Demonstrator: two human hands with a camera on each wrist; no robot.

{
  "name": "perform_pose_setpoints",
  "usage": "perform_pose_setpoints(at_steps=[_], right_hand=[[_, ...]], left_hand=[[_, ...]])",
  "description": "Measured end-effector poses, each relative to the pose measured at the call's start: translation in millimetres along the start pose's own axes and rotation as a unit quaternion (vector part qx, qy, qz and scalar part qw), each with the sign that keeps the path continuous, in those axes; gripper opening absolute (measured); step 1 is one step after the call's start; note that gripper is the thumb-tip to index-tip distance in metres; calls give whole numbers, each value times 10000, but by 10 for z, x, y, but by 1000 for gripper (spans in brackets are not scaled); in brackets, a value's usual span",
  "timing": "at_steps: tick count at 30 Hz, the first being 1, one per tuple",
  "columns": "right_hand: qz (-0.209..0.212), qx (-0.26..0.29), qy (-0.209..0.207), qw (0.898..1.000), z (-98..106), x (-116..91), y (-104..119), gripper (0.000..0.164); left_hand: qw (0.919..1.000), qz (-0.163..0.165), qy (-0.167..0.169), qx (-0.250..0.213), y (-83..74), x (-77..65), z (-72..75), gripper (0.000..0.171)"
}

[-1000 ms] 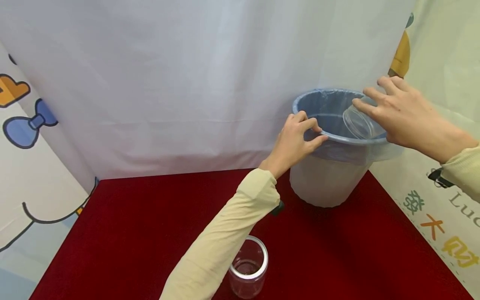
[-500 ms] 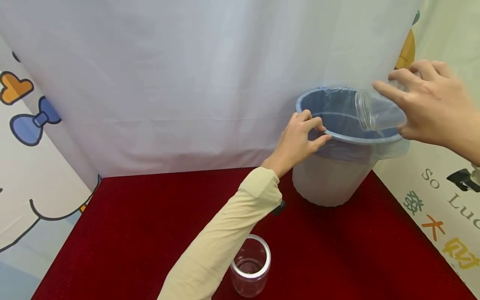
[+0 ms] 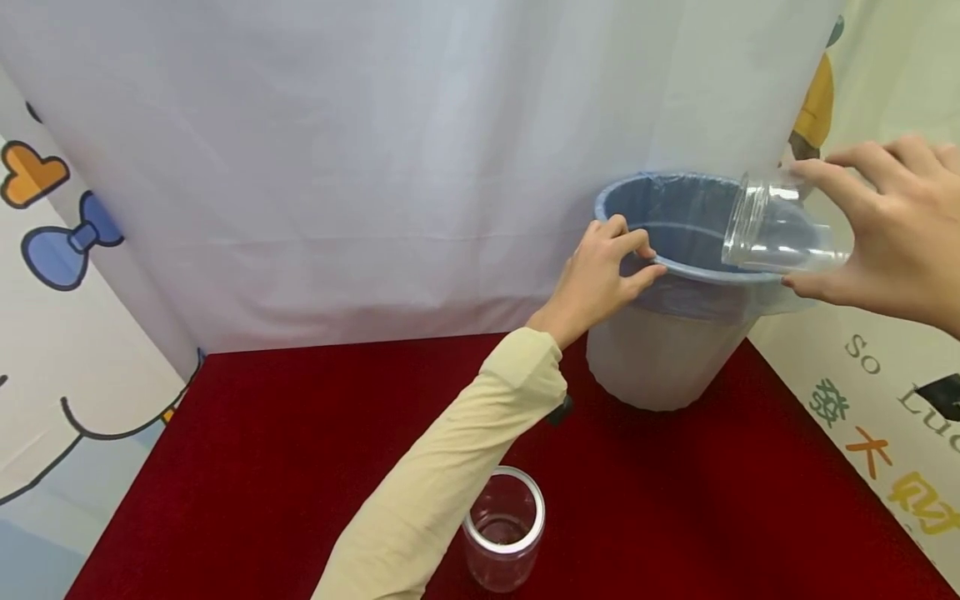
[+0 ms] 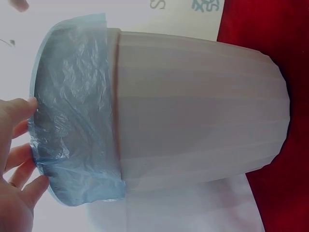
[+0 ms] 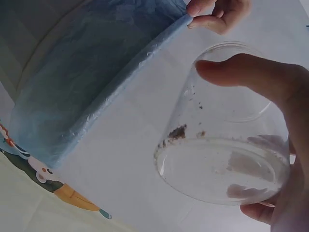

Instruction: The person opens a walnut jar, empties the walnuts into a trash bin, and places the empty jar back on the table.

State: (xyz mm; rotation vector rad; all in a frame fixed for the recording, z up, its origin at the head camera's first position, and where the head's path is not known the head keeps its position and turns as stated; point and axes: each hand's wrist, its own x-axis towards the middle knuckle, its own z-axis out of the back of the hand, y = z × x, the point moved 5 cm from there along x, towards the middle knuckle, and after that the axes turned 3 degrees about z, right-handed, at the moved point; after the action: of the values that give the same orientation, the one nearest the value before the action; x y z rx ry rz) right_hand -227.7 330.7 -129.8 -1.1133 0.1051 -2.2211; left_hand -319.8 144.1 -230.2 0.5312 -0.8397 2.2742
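My right hand [image 3: 903, 221] grips a clear jar [image 3: 783, 237] tipped on its side, its mouth pointing left over the edge of the trash bin [image 3: 645, 362]. Brown crumbs cling inside the jar [image 5: 222, 150] near its base in the right wrist view. A blue plastic liner [image 4: 72, 106] is folded over the bin's rim. My left hand [image 3: 600, 267] pinches the lined rim at the near left, thumb outside and fingers over the edge. How deep the bin's contents lie is hidden.
Another clear jar [image 3: 502, 575] with a white-ringed mouth stands upright on the red tablecloth [image 3: 300, 467], partly behind my left forearm. A white curtain [image 3: 337, 167] hangs behind, and printed cloth [image 3: 870, 367] walls the right side.
My right hand has drawn the jar to the right, from inside the bin's opening toward its right rim, and the jar has turned closer to horizontal. The left hand keeps its hold.
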Motion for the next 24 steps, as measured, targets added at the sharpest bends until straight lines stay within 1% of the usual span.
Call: perform_pose_setpoints(at_steps=[2, 4, 7, 10, 14, 15, 24], right_hand=[[-46, -7, -81, 10000, 16, -30, 27, 104], [-68, 44, -147, 9999, 29, -54, 53, 108], [-235, 219, -251, 9992, 30, -96, 85, 111], [-439, 445, -511, 9967, 27, -143, 134, 112], [-622, 625, -715, 9935, 16, -207, 197, 112], [-659, 635, -649, 9937, 13, -222, 206, 112], [-778, 748, -506, 9929, -34, -360, 264, 110]], left_hand=[[10000, 1, 18, 5, -8, 8, -1, 18], [10000, 7, 32, -4, -12, 13, -5, 18], [10000, 11, 41, -13, -13, 16, -7, 18], [10000, -8, 38, -12, -12, 12, -8, 18], [10000, -22, 35, 4, -8, 5, -3, 17], [10000, -21, 36, 13, -6, 4, -1, 17], [9999, -51, 78, 83, -7, 21, 1, 18]])
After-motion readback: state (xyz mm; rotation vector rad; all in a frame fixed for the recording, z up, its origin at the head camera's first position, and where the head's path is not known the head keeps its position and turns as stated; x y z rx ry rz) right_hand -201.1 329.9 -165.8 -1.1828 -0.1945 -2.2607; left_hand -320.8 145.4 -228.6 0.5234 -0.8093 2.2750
